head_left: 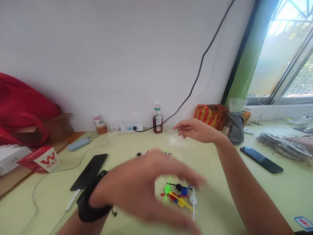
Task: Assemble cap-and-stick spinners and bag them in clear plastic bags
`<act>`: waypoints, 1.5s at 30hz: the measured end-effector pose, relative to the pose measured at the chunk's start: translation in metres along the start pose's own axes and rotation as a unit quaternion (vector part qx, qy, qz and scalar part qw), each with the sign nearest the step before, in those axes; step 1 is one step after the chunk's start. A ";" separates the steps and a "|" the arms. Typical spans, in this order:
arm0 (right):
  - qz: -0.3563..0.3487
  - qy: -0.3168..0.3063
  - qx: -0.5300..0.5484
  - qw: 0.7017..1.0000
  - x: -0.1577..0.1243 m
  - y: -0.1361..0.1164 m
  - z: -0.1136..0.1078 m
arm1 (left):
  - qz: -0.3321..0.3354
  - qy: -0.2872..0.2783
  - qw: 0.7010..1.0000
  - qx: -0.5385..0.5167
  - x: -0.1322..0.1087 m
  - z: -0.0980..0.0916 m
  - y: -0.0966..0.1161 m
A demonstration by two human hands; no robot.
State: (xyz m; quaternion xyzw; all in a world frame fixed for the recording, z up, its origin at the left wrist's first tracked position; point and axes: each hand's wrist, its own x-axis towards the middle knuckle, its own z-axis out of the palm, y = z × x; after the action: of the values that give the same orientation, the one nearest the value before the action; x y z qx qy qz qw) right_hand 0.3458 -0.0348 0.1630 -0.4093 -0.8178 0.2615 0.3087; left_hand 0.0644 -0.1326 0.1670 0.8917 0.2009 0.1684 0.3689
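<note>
My left hand (pixel 144 189), blurred by motion and wearing a black wristband (pixel 90 199), is open with thumb and fingers apart. It hovers over the table, holding nothing that I can see. Just right of it lies a cluster of coloured arrow spinners with round bases: a green one (pixel 167 188), a black one (pixel 178 187), a red one (pixel 173 196), a yellow one (pixel 181 202), a blue one (pixel 184 192) and a white one (pixel 193 200). My right hand (pixel 195 130) is raised farther back, fingers stretched out. Behind my left hand, a few small coloured pieces (pixel 139 154) are partly hidden.
A dark drink bottle (pixel 157 120) stands by the wall near a power strip (pixel 128 127) and a black cable (pixel 195 81). Phones (pixel 261 160) lie left and right. At far right another person's hand (pixel 302 142) touches stacked discs (pixel 288 147). A red box (pixel 40 160) sits left.
</note>
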 end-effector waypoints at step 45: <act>0.155 0.030 0.340 0.927 0.043 0.070 0.082 | -0.192 0.198 0.939 -0.206 0.052 -0.070 -0.185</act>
State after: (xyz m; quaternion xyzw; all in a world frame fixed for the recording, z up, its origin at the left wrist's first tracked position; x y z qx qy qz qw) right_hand 0.3021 0.0236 0.0722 -0.4094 -0.5965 0.5561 0.4090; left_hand 0.0346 0.0533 0.0880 0.6893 0.3982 0.3053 0.5226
